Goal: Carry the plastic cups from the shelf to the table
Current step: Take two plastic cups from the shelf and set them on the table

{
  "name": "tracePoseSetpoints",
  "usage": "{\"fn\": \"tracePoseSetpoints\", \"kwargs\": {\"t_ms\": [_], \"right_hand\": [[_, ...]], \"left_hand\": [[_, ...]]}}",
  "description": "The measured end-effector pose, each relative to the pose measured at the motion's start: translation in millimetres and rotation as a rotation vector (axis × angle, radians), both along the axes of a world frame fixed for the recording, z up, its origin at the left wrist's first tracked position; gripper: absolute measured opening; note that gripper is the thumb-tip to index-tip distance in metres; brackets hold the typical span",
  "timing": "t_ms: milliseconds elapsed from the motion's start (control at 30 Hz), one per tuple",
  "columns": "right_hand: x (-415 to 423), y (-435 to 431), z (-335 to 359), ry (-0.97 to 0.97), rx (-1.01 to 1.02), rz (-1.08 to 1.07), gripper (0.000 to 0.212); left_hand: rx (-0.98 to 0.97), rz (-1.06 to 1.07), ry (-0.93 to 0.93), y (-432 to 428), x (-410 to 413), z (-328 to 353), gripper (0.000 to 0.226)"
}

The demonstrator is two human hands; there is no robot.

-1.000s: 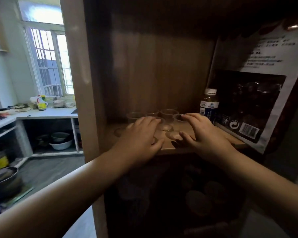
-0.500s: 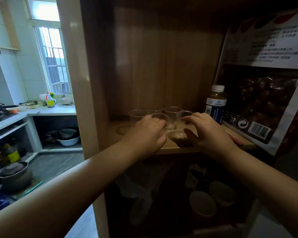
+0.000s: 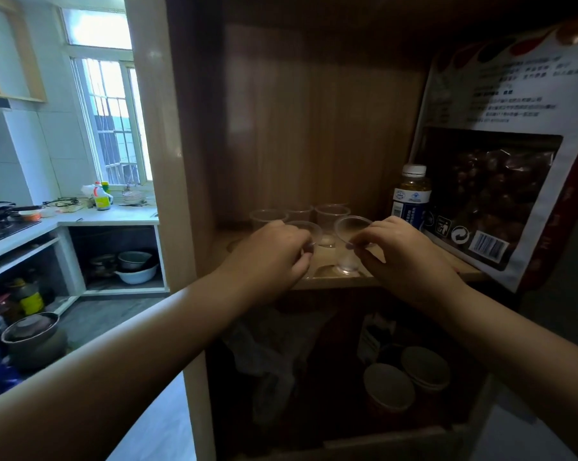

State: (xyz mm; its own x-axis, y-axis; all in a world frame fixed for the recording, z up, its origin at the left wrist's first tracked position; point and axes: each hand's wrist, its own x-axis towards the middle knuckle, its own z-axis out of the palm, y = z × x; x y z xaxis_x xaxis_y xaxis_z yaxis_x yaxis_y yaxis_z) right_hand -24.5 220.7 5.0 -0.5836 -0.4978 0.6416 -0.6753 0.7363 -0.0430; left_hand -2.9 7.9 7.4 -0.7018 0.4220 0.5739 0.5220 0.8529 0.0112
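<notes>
Several clear plastic cups stand on a wooden shelf (image 3: pixel 327 281) inside a cabinet. My left hand (image 3: pixel 267 254) is closed around one clear cup (image 3: pixel 309 231) near the shelf's front. My right hand (image 3: pixel 404 254) pinches another clear cup (image 3: pixel 347 241) by its side; that cup is tilted, its mouth facing me. Behind them stand three more cups: one at the left (image 3: pixel 266 218), one in the middle (image 3: pixel 299 212), one at the right (image 3: pixel 331 217).
A bottle with a white cap (image 3: pixel 411 197) and a large bag of dark dried fruit (image 3: pixel 500 181) fill the shelf's right side. The cabinet's left wall (image 3: pixel 154 161) is close to my left arm. Paper tubs (image 3: pixel 407 380) sit on the lower shelf. A kitchen counter (image 3: pixel 108 217) lies at left.
Both hands have closed on cups. The right hand has tipped its cup up off the shelf, mouth toward me. The view has shifted slightly nearer the shelf.
</notes>
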Motion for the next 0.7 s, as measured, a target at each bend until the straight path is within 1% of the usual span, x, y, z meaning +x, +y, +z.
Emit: {"fn": "tracePoseSetpoints", "kwargs": {"t_ms": [200, 333, 433, 533, 567, 633, 700], "right_hand": [[27, -12, 5, 0.037, -0.004, 0.083, 0.019], [45, -39, 10, 0.057, -0.01, 0.19, 0.015], [60, -73, 9, 0.078, -0.02, 0.289, 0.014], [75, -116, 8, 0.071, -0.006, 0.387, 0.017], [80, -132, 8, 0.062, -0.016, 0.425, 0.016], [93, -166, 7, 0.048, -0.062, 0.52, 0.006], [111, -203, 7, 0.06, -0.094, 0.612, 0.005]], "left_hand": [[0.015, 0.027, 0.066, -19, 25, -1, 0.015], [0.035, 0.083, 0.074, -40, 53, 1, 0.013], [0.059, 0.171, 0.124, -66, 83, 1, 0.015], [0.069, 0.233, 0.16, -97, 119, -1, 0.009], [0.07, 0.266, 0.173, -110, 133, -2, 0.006], [0.069, 0.354, 0.177, -138, 164, -3, 0.005], [0.079, 0.443, 0.158, -169, 199, -3, 0.005]]}}
